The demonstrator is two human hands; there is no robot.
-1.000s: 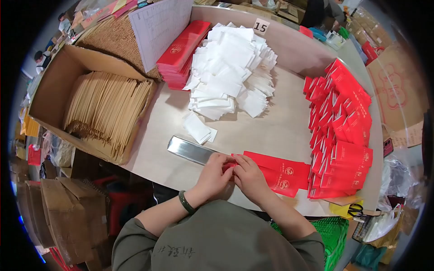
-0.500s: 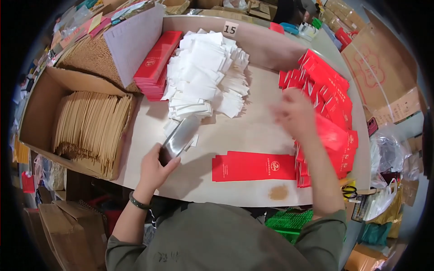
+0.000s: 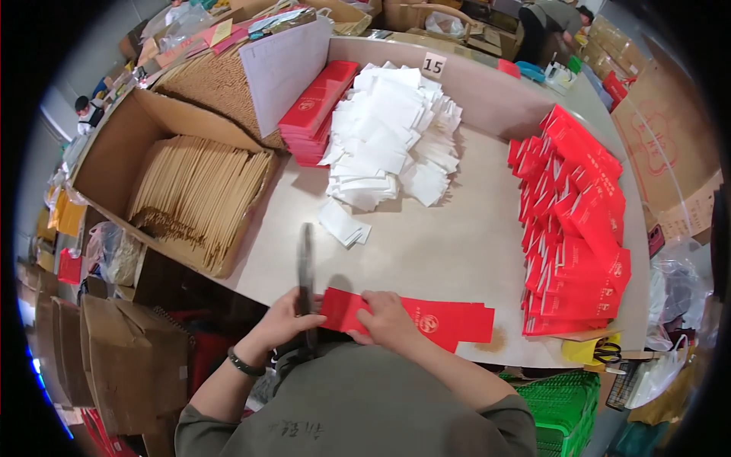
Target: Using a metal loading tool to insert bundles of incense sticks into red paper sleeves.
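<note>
Upright in my left hand is a flat, shiny dark slab, seen nearly edge-on; its kind is unclear. The fingers close around its lower part. My right hand grips the left end of a flat red paper sleeve between thumb and fingers. More red sleeves lie overlapped beneath that wrist at the table's front edge. Beyond the slab, a few small white packets rest on the table. A large heap of similar white packets stands farther back.
Filled red sleeves are piled along the table's right side. A stack of red sleeves stands at the back left. To the left, a cardboard box holds tan strips. A green crate sits below the front edge; another person bends beyond the table.
My right hand has come from the right-hand pile to the flat red sleeve at the front. My left hand has turned the slab edge-on and brought it beside the sleeve. The view has shifted.
</note>
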